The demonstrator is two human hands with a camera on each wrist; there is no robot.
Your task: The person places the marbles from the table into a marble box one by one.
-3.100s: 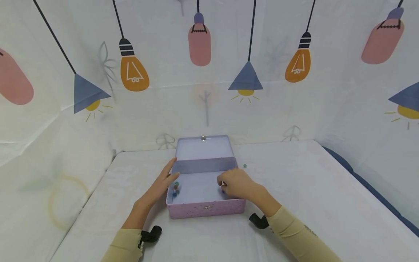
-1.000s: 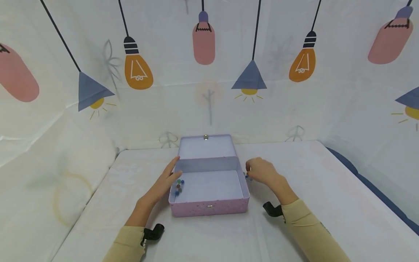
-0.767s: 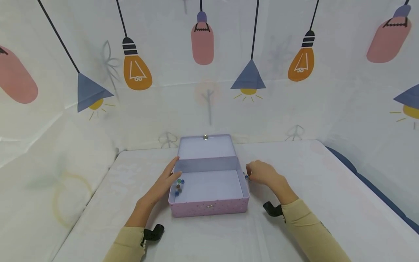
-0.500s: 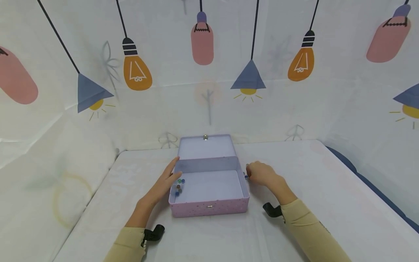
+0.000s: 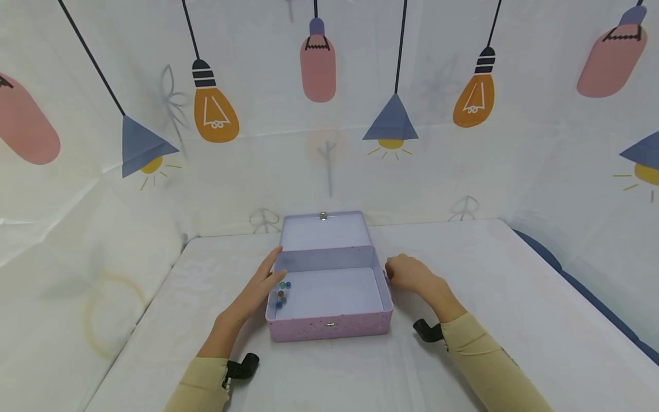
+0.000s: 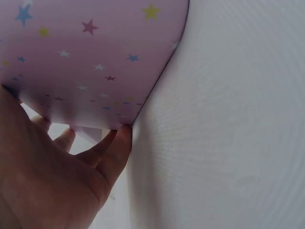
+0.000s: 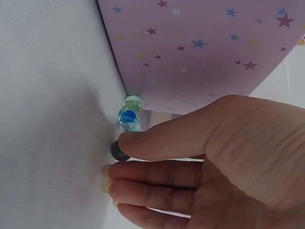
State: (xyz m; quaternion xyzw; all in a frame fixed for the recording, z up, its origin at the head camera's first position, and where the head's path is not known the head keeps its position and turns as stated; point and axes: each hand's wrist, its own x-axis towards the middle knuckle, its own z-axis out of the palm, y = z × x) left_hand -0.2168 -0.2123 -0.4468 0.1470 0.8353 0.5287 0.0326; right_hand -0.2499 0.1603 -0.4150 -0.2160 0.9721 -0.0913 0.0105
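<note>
A lilac tin box (image 5: 329, 328) with printed stars stands with its lid (image 5: 325, 232) up at the back. My left hand (image 5: 257, 286) rests on its left side with fingers extended, the thumb over the rim. Fingertips (image 6: 124, 136) touch the outer edge in the left wrist view. Beside the right wall, my right hand (image 5: 414, 277) pinches a dark marble (image 7: 119, 151) low by the white cloth, partly covered by the thumb. A green marble (image 7: 132, 103) and a blue-swirled marble (image 7: 128, 117) lie by the wall there. Several marbles (image 5: 281, 294) sit inside the box at left.
A white cloth covers the table (image 5: 329, 372) around the box. Behind it hangs a pale curtain (image 5: 329, 171) printed with lamps and bulbs. Black wrist mounts (image 5: 242, 366) stick out below the sleeves.
My right hand has come out of the box to its right side, then dipped slightly over the marbles. A blue marble has joined those inside at left. The left hand stays in place.
</note>
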